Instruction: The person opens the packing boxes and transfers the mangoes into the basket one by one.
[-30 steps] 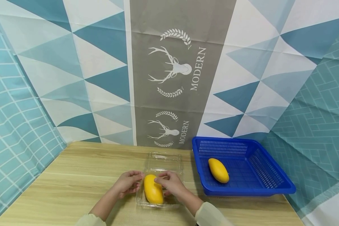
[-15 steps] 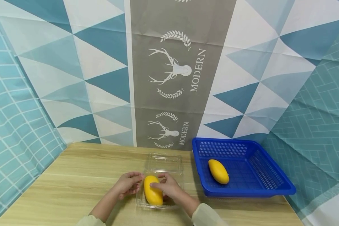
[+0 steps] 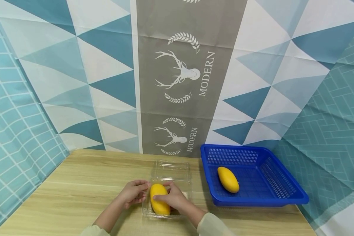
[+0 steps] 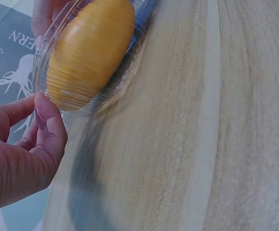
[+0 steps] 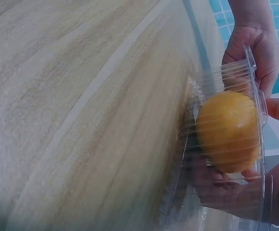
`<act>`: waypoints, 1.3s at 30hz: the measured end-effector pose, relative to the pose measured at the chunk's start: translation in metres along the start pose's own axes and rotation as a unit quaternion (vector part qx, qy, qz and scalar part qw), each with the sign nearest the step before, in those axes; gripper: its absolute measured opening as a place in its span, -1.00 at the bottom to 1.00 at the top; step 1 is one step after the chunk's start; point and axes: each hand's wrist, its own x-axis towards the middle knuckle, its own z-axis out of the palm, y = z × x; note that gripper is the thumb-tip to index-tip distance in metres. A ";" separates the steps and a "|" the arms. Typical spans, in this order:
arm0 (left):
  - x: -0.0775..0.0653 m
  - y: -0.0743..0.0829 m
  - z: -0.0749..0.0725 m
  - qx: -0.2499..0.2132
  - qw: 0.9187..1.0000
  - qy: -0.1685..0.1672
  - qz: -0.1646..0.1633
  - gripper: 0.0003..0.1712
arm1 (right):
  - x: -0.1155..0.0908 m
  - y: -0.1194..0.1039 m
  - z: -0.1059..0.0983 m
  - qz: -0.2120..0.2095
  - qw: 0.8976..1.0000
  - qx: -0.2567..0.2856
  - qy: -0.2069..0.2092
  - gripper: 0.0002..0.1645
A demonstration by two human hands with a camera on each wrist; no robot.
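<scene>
Left hand [image 3: 134,193] pinches one clear plastic box [image 3: 177,179] at rim; right hand [image 3: 175,197] clasps one yellow oval mango [image 3: 160,206] inside; right of hands, one blue plastic basket [image 3: 259,201] holding second yellow mango [image 3: 228,180].

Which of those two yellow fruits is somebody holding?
The yellow fruit in the clear plastic container: the right hand grips it. The other fruit lies untouched inside the blue basket.

Smooth yellow mango [image 3: 159,206], oblong, lying lengthwise at left within a clear ribbed plastic clamshell [image 3: 149,215], lid [image 3: 172,170] folded back, on the tabletop [image 3: 94,173].
</scene>
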 end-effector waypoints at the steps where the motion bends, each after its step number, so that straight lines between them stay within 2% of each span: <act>1: 0.000 0.000 0.000 0.000 1.000 -0.001 0.000 -0.44 | 0.000 0.000 0.001 -0.002 1.000 -0.001 0.000 -0.18; 11: -0.001 0.001 -0.002 -0.003 1.000 -0.015 0.000 -0.38 | -0.003 -0.002 0.008 -0.022 0.998 -0.048 0.024 -0.05; 19: 0.000 0.001 -0.001 -0.003 1.000 0.000 0.001 -0.38 | -0.005 -0.004 0.015 -0.035 0.995 -0.084 0.038 0.01; 32: 0.000 0.001 -0.001 -0.001 1.000 -0.003 0.005 -0.40 | -0.007 -0.003 0.013 -0.026 0.997 -0.062 0.042 0.00; 39: 0.000 0.000 -0.001 -0.003 1.000 0.000 0.004 -0.40 | -0.011 -0.006 0.010 -0.022 0.997 -0.069 0.040 -0.01</act>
